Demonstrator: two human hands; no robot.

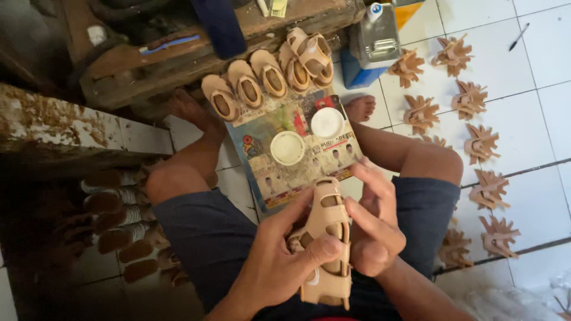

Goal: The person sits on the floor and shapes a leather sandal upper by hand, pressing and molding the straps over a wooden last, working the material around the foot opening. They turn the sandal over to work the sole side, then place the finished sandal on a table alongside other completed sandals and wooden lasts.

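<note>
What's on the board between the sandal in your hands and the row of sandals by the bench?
Head view: two round white lids on the printed board.

- A flat printed board (297, 151) lies on the floor tiles between the person's legs, rectangular, its face a worn mix of blue, red, yellow and small pictures; two round white lids rest on it and a row of tan sandals covers its far edge.
- A rectangular metal can (376, 37) stands on the tiles at the top of the view, right of the sandals: silvery grey body, white cap, handle on top.
- Behind the can, a blue and orange box (409, 12) shows partly, its shape mostly hidden.
</note>
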